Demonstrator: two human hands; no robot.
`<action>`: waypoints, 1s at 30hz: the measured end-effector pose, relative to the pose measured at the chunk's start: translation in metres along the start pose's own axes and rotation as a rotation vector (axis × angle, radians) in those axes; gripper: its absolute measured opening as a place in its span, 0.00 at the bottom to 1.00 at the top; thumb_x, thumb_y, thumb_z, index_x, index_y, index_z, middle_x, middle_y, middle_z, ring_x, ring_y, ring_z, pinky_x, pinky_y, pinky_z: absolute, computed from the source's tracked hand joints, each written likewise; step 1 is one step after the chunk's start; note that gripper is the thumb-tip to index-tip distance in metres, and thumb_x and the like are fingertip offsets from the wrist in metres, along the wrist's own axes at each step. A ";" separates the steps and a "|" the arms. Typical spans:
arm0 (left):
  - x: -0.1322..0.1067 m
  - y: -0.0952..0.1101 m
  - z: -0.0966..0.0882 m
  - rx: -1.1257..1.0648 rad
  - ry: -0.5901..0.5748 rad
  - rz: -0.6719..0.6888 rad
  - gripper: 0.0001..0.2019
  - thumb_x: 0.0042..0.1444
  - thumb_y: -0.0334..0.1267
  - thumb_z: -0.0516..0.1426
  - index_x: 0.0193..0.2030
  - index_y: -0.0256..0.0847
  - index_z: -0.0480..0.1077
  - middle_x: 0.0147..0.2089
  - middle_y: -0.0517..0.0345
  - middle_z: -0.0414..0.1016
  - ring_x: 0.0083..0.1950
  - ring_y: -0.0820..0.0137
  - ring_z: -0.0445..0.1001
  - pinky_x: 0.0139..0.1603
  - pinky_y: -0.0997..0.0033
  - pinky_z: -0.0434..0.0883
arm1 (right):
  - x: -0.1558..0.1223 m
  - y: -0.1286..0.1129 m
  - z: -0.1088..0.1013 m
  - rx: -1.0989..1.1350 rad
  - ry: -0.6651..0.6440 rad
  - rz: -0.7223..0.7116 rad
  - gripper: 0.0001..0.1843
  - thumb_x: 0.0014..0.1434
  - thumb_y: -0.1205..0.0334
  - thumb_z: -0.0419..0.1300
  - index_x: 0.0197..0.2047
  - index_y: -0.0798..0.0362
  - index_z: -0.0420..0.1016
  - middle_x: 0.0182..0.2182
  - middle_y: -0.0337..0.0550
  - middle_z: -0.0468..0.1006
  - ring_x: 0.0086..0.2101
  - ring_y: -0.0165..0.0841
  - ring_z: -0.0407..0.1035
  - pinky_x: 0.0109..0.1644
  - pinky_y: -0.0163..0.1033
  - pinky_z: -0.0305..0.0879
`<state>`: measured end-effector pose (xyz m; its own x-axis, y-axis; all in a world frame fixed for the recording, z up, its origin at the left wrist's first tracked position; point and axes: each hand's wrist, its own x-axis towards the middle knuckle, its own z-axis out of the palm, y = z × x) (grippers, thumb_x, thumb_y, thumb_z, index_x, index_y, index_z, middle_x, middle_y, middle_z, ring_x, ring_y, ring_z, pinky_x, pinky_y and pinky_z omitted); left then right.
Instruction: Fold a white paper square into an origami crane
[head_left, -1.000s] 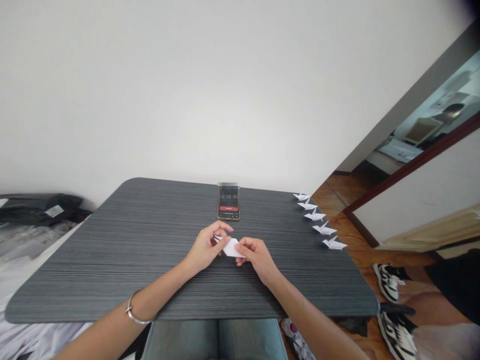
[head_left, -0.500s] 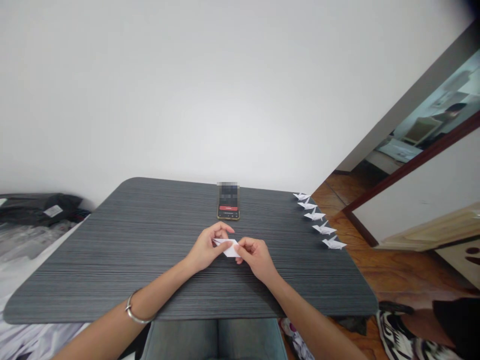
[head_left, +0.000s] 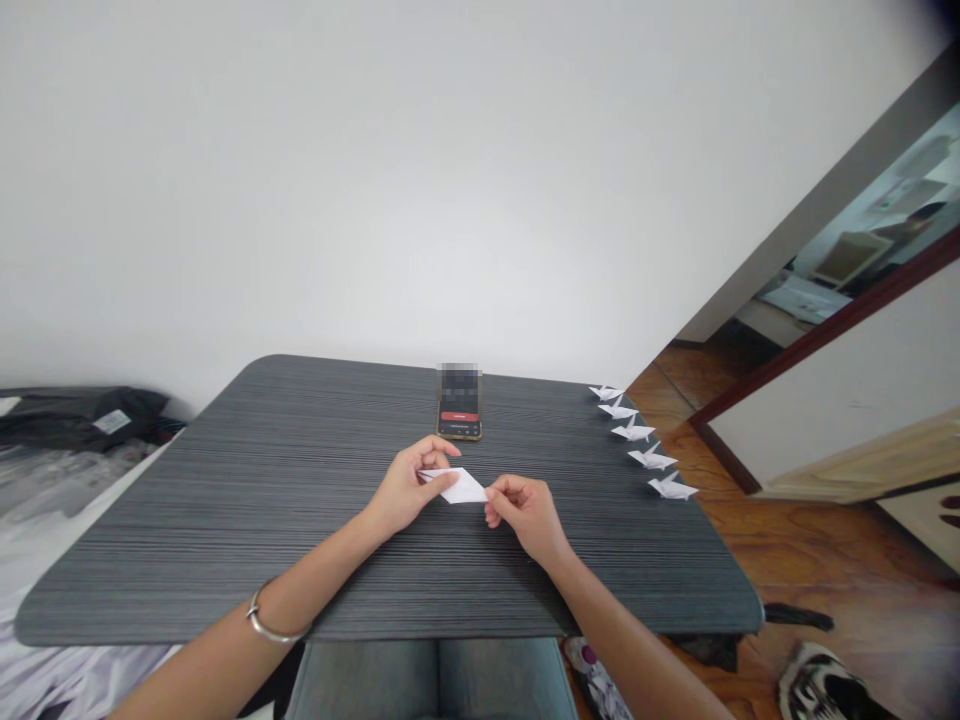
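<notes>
A small white folded paper [head_left: 461, 487] lies low over the dark grey striped table [head_left: 225, 510], near its middle. My left hand [head_left: 409, 488] pinches the paper's left end between thumb and fingers. My right hand [head_left: 525, 512] pinches its right tip with curled fingers. A silver bangle [head_left: 266, 625] circles my left wrist.
A phone [head_left: 458, 413] lies face up beyond my hands. Several white paper cranes [head_left: 637, 437] stand in a row along the table's right edge. A shoe [head_left: 821, 680] sits on the wooden floor at the lower right. Dark bags [head_left: 82, 415] lie at the left.
My right hand has slid a little right to the paper's tip, so more of the paper shows between my hands. A dark shape at the lower right has left view.
</notes>
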<state>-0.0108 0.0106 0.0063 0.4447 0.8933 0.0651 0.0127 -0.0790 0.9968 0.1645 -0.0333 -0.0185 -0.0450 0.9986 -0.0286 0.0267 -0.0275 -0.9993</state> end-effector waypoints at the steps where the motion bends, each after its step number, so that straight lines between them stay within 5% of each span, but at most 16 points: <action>1: 0.000 0.000 0.000 0.002 0.004 0.001 0.13 0.47 0.38 0.57 0.38 0.35 0.62 0.22 0.67 0.60 0.22 0.80 0.59 0.24 0.79 0.55 | 0.000 0.000 0.000 0.004 0.002 -0.003 0.09 0.48 0.62 0.58 0.20 0.56 0.69 0.15 0.36 0.70 0.16 0.25 0.63 0.22 0.31 0.62; 13: 0.002 -0.003 -0.004 -0.014 0.058 0.033 0.12 0.47 0.37 0.57 0.38 0.35 0.62 0.21 0.67 0.59 0.22 0.80 0.58 0.24 0.79 0.55 | 0.000 -0.004 -0.001 0.113 0.003 -0.015 0.13 0.50 0.54 0.57 0.25 0.56 0.71 0.18 0.38 0.71 0.20 0.26 0.66 0.24 0.31 0.66; 30: 0.002 -0.006 0.002 -0.135 0.024 0.020 0.12 0.51 0.38 0.54 0.40 0.34 0.65 0.22 0.64 0.65 0.24 0.77 0.64 0.27 0.78 0.62 | 0.000 -0.004 0.006 0.073 -0.016 -0.001 0.10 0.50 0.60 0.58 0.22 0.57 0.69 0.16 0.36 0.72 0.18 0.24 0.65 0.22 0.29 0.63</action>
<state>-0.0081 0.0121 0.0001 0.4219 0.9027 0.0843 -0.1175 -0.0378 0.9924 0.1585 -0.0339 -0.0147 -0.0610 0.9978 -0.0274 -0.0466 -0.0302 -0.9985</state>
